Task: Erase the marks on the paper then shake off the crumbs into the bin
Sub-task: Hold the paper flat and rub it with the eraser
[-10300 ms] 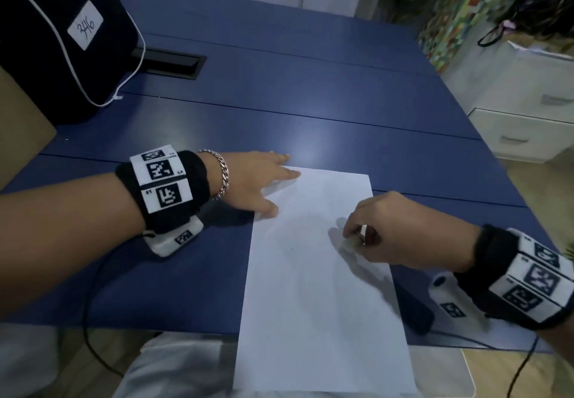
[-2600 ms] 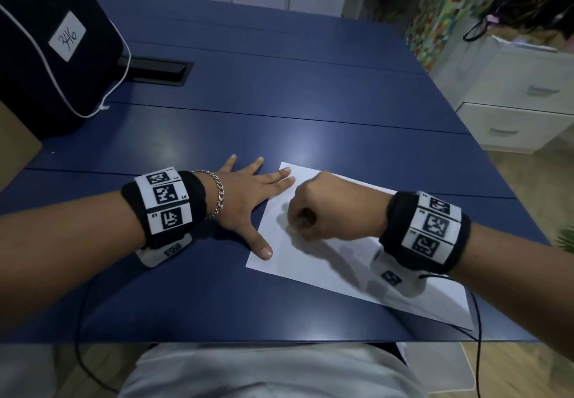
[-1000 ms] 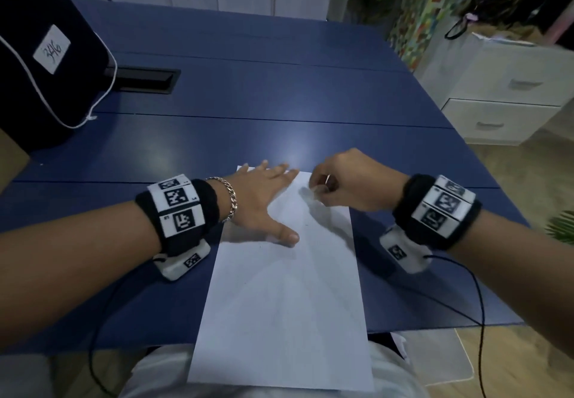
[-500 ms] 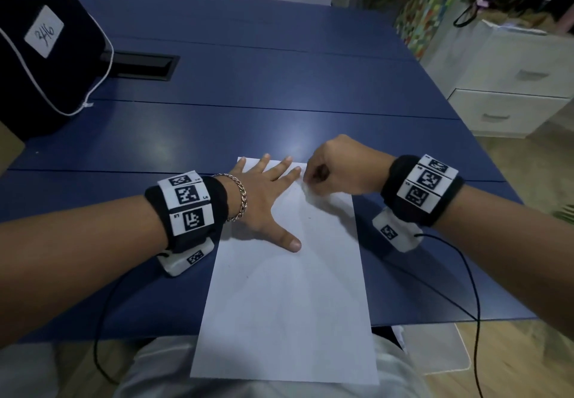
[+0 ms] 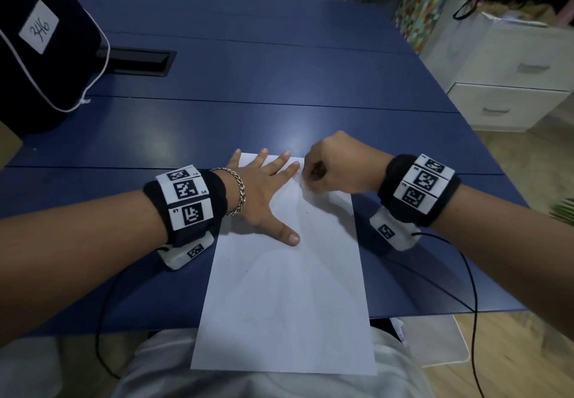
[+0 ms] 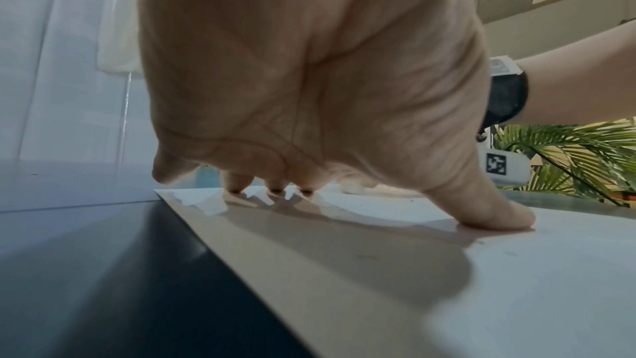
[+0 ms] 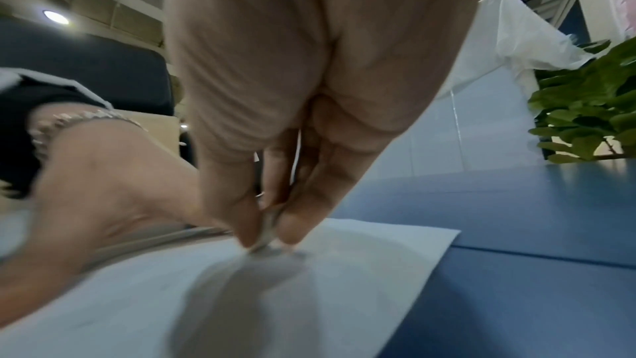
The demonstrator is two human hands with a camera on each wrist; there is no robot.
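A white sheet of paper (image 5: 289, 289) lies lengthwise on the blue table (image 5: 248, 111), its near end hanging over the table's front edge. My left hand (image 5: 264, 189) lies flat with spread fingers on the paper's far left part; in the left wrist view the left hand (image 6: 309, 91) has its thumb and fingertips pressed on the paper (image 6: 481, 296). My right hand (image 5: 329, 167) is curled at the paper's far right corner. In the right wrist view the right hand (image 7: 266, 238) pinches a small grey eraser (image 7: 266, 227) and presses it on the paper (image 7: 309, 296). No bin is in view.
A black bag (image 5: 40, 46) with a white label stands at the table's far left, beside a black cable slot (image 5: 136, 62). White drawers (image 5: 509, 93) stand to the right of the table. Cables hang from both wrist cameras over the front edge.
Since a second ago my right hand has moved slightly left along the paper's far edge, close to my left fingertips. The paper and the left hand have stayed put.
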